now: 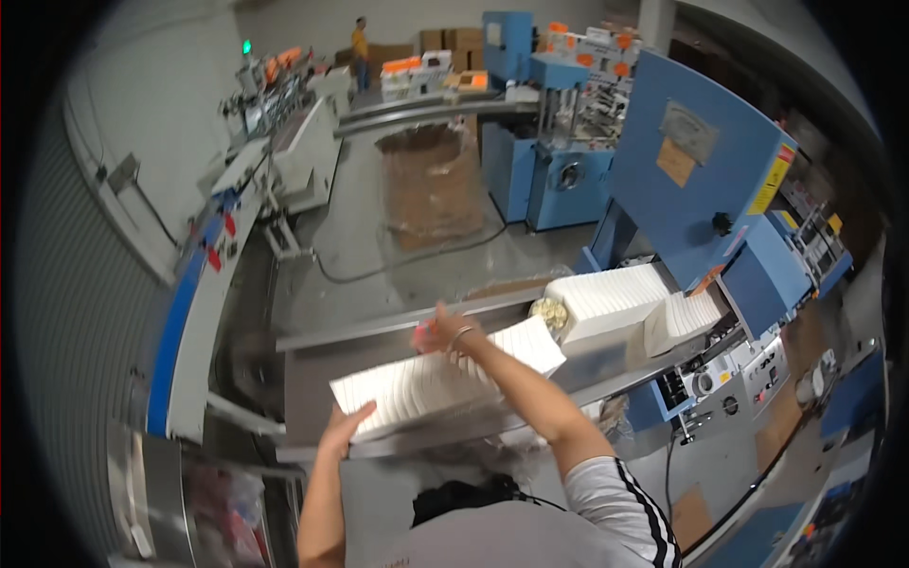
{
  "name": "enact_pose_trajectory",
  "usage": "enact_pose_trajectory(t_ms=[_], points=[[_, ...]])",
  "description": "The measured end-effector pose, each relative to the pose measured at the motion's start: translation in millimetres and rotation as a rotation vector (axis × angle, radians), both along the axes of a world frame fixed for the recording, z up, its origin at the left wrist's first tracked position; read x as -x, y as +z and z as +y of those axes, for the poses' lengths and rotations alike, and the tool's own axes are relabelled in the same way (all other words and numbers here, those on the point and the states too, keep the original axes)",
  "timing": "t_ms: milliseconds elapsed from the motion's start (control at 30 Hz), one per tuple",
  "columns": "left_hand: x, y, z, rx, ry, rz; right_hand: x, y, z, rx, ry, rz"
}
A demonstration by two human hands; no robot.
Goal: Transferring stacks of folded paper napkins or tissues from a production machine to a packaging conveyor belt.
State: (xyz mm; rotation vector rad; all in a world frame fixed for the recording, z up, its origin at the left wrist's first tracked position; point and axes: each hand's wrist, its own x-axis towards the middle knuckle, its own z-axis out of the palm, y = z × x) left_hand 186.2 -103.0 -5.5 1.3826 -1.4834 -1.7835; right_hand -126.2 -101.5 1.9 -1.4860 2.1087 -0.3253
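A long row of white paper blocks (445, 379) stands on edge in a metal trough (308, 379) in front of me. My left hand (343, 429) is closed on the row's left end, its thumb over the near top corner. My right hand (445, 333) is above the row's far side, closed around a small pinkish-red thing (424, 334) whose kind is too blurred to tell. A band circles my right wrist. Further right in the trough are more white blocks (611, 298), with a round yellowish bundle (549, 312) at their left end.
A large blue machine (701, 151) rises at the right end of the trough. Another blue machine (568, 185) is farther back. A long conveyor (204, 293) runs along the left. A big cardboard box (431, 185) sits on the floor beyond; a person (360, 52) stands far back.
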Motion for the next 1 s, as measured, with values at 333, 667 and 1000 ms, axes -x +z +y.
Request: enact_pose_trajectory(t_ms=[333,667,1000], points=[[13.6,5.7,-8.2,0.012,-0.059,-0.071,2.3,89.9,70.8,0.973,-0.289,0.175],[-12.0,-39.7,-41.5,0.015,-0.102,0.073,154.4,84.7,263.7,0.250,-0.790,0.602],[-1.1,-4.1,-14.5,-0.031,-0.024,-0.043,228.6,6.5,278.8,0.146,-0.453,0.725]])
